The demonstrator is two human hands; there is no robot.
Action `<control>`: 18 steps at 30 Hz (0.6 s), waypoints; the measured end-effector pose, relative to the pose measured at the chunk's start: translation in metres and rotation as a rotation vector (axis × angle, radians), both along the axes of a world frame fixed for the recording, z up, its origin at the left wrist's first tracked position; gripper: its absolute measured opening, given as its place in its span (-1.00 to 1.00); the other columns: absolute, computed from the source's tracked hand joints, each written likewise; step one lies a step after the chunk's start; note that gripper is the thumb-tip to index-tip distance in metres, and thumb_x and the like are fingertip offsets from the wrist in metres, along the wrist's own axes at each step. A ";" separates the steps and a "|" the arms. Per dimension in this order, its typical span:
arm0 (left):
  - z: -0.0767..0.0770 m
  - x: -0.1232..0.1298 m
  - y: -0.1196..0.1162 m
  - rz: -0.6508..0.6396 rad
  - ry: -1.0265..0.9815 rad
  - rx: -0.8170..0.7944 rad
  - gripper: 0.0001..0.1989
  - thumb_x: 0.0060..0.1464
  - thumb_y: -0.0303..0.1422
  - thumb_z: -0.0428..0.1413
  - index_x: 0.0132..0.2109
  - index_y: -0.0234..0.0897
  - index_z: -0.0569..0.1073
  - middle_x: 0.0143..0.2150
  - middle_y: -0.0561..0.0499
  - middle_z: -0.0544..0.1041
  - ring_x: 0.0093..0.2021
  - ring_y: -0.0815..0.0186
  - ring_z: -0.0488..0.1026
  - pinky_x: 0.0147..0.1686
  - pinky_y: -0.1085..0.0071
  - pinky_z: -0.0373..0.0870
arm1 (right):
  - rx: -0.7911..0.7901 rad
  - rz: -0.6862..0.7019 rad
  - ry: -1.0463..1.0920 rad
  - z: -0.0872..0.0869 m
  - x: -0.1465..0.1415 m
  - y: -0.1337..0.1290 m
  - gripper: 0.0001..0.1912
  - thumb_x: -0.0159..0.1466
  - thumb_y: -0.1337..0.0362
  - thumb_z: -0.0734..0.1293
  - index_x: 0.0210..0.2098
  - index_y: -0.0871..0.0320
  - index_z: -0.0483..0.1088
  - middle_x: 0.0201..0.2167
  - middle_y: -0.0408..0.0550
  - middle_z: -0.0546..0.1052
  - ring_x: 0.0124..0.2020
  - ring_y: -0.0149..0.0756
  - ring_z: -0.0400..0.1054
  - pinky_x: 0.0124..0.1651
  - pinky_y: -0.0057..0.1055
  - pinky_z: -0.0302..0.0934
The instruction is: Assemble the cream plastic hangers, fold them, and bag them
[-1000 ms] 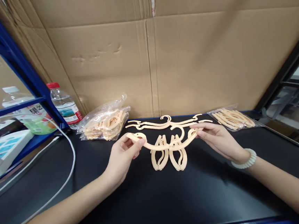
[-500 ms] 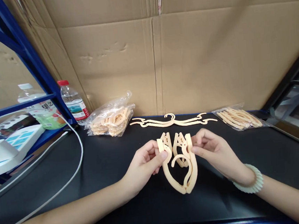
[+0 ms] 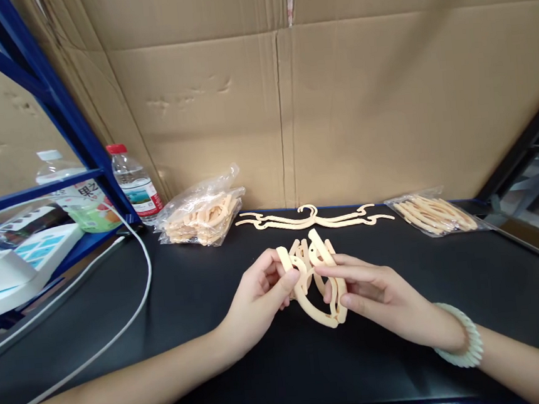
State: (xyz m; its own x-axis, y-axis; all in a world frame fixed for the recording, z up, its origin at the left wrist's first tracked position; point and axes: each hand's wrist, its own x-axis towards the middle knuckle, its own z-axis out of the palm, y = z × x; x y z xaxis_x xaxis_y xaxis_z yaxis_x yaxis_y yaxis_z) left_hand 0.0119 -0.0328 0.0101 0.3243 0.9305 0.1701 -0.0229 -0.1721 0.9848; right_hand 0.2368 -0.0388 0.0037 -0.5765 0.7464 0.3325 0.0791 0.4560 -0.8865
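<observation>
A beige folding clothes hanger (image 3: 315, 312), its two arms folded up into a narrow V, is held between my hands above the black tabletop. My left hand (image 3: 263, 290) pinches the left arm near its tip. On the other side, my right hand (image 3: 376, 290) grips the right arm and the hook part, fingers behind and thumb in front. The hook is partly covered by my right fingers. Just behind, another folded hanger (image 3: 303, 252) is partly hidden by the held one. Farther back lie unfolded hangers (image 3: 290, 221), stacked with their hooks together.
A clear bag of beige hangers (image 3: 200, 219) sits at the back left, and a flatter bag (image 3: 433, 213) at the back right. Left are a red-capped bottle (image 3: 136, 185), a blue metal frame (image 3: 61, 119), a power strip (image 3: 33, 260) and a white cable (image 3: 149, 272). Cardboard (image 3: 204, 107) stands behind.
My right hand has moved down the hanger from the right arm's tip toward its hinge and hook. The right arm now tilts left, closer to the left arm. My left hand keeps its pinch.
</observation>
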 end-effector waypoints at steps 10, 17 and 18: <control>-0.002 0.000 -0.001 -0.035 0.021 0.061 -0.75 0.19 -0.22 0.11 -0.34 -0.26 0.27 -0.43 0.11 0.33 -0.52 0.46 0.23 -0.52 0.52 0.23 | 0.057 -0.038 -0.032 -0.001 -0.001 0.002 -0.56 0.30 0.30 0.32 0.17 0.02 0.34 -0.14 -0.02 0.50 -0.02 -0.24 0.39 0.20 -0.10 0.24; -0.002 -0.001 -0.005 -0.087 0.025 0.110 -0.80 0.22 -0.28 0.08 -0.33 -0.27 0.31 -0.37 0.08 0.35 -0.45 0.45 0.25 -0.45 0.51 0.27 | 0.114 0.007 -0.085 0.000 0.000 -0.001 -0.48 0.27 0.37 0.34 0.19 -0.12 0.30 0.07 -0.05 0.41 0.14 -0.17 0.30 0.19 -0.14 0.26; -0.002 -0.001 -0.005 -0.083 0.029 0.115 -0.80 0.23 -0.28 0.08 -0.33 -0.27 0.32 -0.38 0.08 0.34 -0.44 0.44 0.25 -0.44 0.51 0.27 | 0.128 0.028 -0.095 0.000 0.000 -0.002 -0.45 0.26 0.38 0.35 0.19 -0.15 0.29 0.09 -0.07 0.40 0.14 -0.18 0.30 0.20 -0.15 0.25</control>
